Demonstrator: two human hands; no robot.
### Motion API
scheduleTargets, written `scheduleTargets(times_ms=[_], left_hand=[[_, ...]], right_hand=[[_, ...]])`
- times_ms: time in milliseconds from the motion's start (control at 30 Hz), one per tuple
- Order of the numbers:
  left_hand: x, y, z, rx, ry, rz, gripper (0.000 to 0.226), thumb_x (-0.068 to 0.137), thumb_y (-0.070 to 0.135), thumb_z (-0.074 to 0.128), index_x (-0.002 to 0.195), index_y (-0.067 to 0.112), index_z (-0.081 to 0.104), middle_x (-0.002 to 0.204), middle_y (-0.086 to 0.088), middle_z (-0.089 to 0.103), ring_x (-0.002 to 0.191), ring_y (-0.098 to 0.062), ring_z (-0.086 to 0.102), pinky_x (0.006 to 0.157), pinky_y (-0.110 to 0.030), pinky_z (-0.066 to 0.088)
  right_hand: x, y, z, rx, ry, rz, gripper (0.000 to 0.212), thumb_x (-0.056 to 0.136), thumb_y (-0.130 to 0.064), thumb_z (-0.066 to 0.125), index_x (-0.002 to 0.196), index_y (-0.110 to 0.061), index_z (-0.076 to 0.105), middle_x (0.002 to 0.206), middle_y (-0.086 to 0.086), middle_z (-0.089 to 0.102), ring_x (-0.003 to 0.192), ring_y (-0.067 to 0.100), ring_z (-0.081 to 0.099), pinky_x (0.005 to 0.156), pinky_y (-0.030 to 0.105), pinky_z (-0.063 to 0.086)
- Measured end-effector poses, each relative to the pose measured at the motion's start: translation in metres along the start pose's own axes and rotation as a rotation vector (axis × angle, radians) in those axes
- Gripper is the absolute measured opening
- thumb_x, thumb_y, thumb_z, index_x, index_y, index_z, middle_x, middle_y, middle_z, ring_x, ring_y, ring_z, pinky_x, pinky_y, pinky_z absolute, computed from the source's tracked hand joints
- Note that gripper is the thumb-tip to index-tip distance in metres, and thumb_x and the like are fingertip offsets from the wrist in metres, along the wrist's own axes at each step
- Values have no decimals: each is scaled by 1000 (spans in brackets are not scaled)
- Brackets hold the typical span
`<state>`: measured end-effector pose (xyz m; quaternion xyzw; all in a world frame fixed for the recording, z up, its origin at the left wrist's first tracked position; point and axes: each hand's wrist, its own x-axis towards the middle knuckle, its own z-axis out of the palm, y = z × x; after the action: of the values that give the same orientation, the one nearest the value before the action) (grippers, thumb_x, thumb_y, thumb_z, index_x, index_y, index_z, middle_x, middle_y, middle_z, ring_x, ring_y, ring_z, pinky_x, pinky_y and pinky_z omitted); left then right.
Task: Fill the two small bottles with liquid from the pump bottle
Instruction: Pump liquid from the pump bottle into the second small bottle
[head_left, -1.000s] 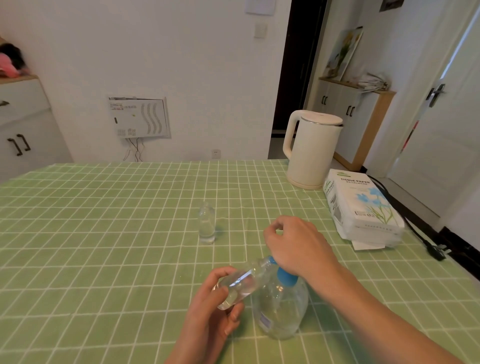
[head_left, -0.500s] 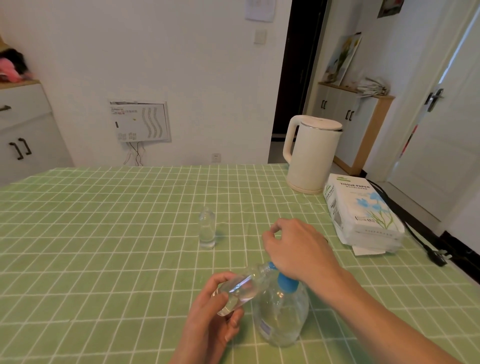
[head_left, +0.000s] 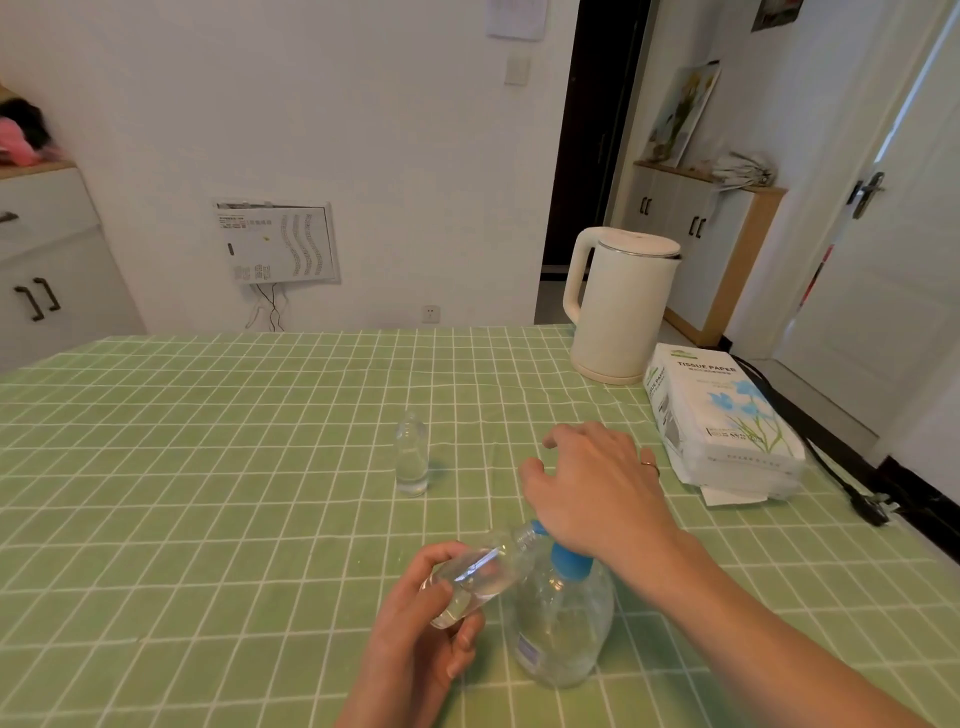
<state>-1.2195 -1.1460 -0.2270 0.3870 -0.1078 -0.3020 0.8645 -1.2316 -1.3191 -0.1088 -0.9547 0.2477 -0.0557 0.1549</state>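
Note:
My left hand (head_left: 415, 639) grips a small clear bottle (head_left: 475, 577), tilted with its mouth up against the blue nozzle of the pump bottle (head_left: 563, 618). The pump bottle is clear, round and holds liquid; it stands near the table's front. My right hand (head_left: 592, 488) lies palm-down on the blue pump head, fingers spread and relaxed. A second small clear bottle (head_left: 411, 453) stands upright alone on the green checked tablecloth (head_left: 208, 467), farther back, with a little liquid at its bottom.
A white electric kettle (head_left: 618, 306) stands at the back right of the table. A pack of tissue paper (head_left: 717, 421) lies beside it near the right edge, with a black power cord (head_left: 852, 493) trailing off the edge.
My right hand's fingers have uncurled and spread out over the pump head. The camera has tilted slightly; the left hand and both bottles stay where they were.

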Motion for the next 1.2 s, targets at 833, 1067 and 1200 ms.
scheduleTargets(times_ms=[833,1067,1200], left_hand=[[-2,0,-1,29,26,-10,64,51,23,90,104,1,62,84,-16,65,48,-18,44,35,-20,35],[-1,0,-3,33,19,-11,46,56,24,85,96,8,71,87,-17,64,47,-17,46,35,-20,37],[0,0,-5,29,4,-9,52,50,27,96,95,11,74,89,-15,66,48,-17,48,36,-20,39]], right_hand=[[-1,5,8,16,-88,52,58,98,-46,33,151,-22,34,159,7,32,150,31,16,121,64,9],[0,1,0,-20,-19,16,57,94,-48,35,145,-22,38,153,8,37,145,32,23,120,65,12],[1,1,3,18,-60,52,54,95,-46,37,143,-23,43,150,6,43,143,31,28,119,64,16]])
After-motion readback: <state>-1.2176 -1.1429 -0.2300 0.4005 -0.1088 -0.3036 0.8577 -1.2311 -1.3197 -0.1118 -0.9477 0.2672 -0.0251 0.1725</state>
